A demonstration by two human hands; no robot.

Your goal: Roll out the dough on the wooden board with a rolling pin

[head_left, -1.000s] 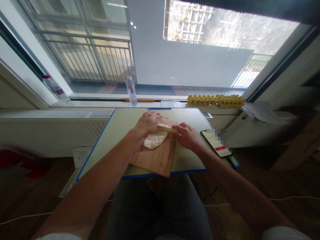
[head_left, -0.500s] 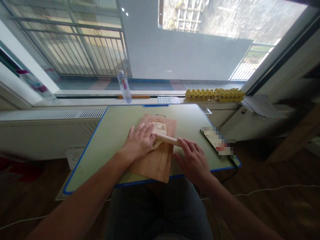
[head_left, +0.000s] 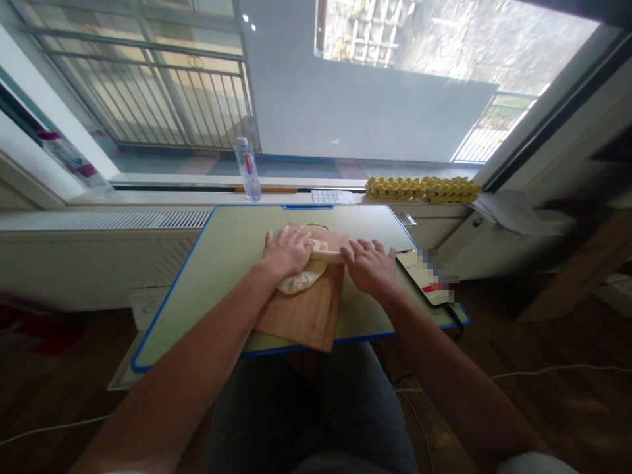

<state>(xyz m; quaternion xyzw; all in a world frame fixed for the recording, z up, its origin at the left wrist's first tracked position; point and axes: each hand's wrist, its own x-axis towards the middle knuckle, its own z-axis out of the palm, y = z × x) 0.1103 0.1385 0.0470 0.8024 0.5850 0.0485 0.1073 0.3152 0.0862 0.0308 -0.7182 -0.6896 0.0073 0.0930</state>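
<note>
Dough appears to be at the rolling-out stage. With the middle of a wooden cutting board (head_left: pixel 306 322) as the clock's centre and twelve o'clock toward the window (head_left: pixel 375 118), the pale dough (head_left: pixel 301 280) is spread from the centre toward eleven, partly covered. A thin rolling pin (head_left: pixel 330 257) is laid across its far part, toward one o'clock. At eleven, the left hand (head_left: pixel 289 249) is laid palm down over the pin's left end, fingers extended and slightly parted; its underside cannot be seen. At two, the right hand (head_left: pixel 369 263) is placed at the pin's right end, fingers spread rather than clenched. As a judgement, even pressure from both palms and a level pin are called for in the next stroke, or the sheet may be left uneven. The board is carried by a blue-edged table (head_left: pixel 212 263); a phone (head_left: pixel 419 278) is placed at three o'clock. Compared with half a second ago, the pin and both hands are set farther toward twelve, the pin is less slanted, and more of the dough's near edge is exposed.
</note>
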